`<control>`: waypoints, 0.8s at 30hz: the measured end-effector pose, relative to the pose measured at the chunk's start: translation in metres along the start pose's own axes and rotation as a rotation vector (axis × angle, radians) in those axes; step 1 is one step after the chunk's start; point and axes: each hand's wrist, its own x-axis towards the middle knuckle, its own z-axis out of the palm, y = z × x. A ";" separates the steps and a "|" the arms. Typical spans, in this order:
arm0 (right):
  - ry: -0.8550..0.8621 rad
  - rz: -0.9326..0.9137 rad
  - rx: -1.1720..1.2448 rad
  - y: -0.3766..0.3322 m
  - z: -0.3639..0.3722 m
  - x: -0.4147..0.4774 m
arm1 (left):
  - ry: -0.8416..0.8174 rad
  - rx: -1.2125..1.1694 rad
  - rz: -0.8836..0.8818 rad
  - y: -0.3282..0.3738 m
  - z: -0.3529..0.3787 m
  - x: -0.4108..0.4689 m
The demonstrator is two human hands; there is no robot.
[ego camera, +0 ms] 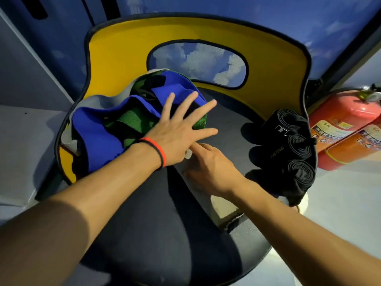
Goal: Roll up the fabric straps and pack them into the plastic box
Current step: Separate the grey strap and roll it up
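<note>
Blue, green and grey fabric straps (97,137) lie in a loose heap on the left part of the chair seat (144,234), reaching back to the yellow backrest (268,69). The left hand (177,133) is spread flat on the right side of this heap, fingers straight and fanned apart and holding nothing. Red and black bands (161,151) circle its wrist. Just beside its thumb, near the middle of the seat, the right hand (212,168) has its fingers bent and its forefinger stretched to the white end of a pale strap (222,205). This strap runs under the forearm toward the seat's front right edge, and whether the hand pinches it cannot be told. At the right edge of the seat three black rolled straps (296,145) lie side by side, touching. Past them, off the chair, are two red fire extinguishers (338,124).
</note>
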 end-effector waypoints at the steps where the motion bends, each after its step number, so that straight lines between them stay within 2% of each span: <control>1: 0.013 0.001 0.018 0.001 0.003 0.003 | -0.043 0.010 0.018 0.002 0.001 0.004; 4: 0.046 0.081 -0.006 0.005 0.002 0.011 | -0.090 0.075 -0.010 0.000 0.005 0.008; 8: 0.017 0.168 -0.087 0.009 -0.009 0.008 | 0.054 0.141 -0.138 -0.018 0.003 -0.001; 14: 0.033 0.242 -0.176 0.011 -0.013 -0.007 | 0.166 -0.075 -0.325 -0.038 0.005 -0.012; 18: 0.075 0.302 -0.214 0.016 -0.019 -0.013 | 0.224 -0.165 -0.375 -0.043 0.011 -0.015; 21: 0.067 0.379 -0.253 0.024 -0.026 -0.018 | 0.269 -0.174 -0.417 -0.052 0.002 -0.021; 24: -0.006 0.469 -0.278 0.032 -0.034 -0.024 | 0.274 -0.128 -0.535 -0.079 -0.008 -0.034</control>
